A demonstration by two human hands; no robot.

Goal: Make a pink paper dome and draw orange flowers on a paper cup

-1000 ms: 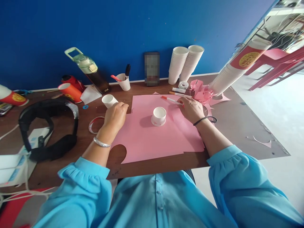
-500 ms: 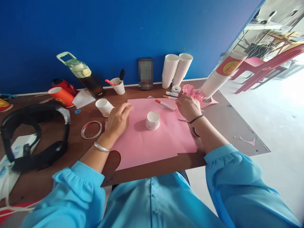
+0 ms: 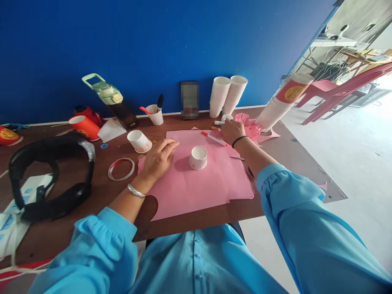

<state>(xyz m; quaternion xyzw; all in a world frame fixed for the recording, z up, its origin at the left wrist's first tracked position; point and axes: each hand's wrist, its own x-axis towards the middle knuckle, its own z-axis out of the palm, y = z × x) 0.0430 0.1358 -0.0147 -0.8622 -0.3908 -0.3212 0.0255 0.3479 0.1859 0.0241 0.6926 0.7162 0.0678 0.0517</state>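
Note:
My left hand [image 3: 159, 160] rests over the left part of the pink paper [image 3: 196, 196], its fingers stretched out and nothing visible in them. A short white paper cup piece [image 3: 198, 157] stands on the paper to its right. At the back right, my right hand [image 3: 233, 131] is at a small white tape roll [image 3: 227, 117]. Its fingertips are hidden, so whether they grip the roll I cannot tell. Beside it lie capped markers [image 3: 218, 123] and crumpled pink paper [image 3: 248, 124]. A red-and-white marker [image 3: 214, 139] lies on the sheet.
Two stacks of white cups [image 3: 221, 98] stand by the blue wall, left of a taller stack [image 3: 275, 108]. A phone [image 3: 190, 100], a cup of pens [image 3: 157, 116] and a bottle [image 3: 116, 102] line the back. A tape ring [image 3: 121, 178] and black headgear [image 3: 18, 171] lie left.
My right hand has moved left and slightly back, from the crumpled pink paper to the tape roll. My left hand has shifted slightly right. The view has tilted a little.

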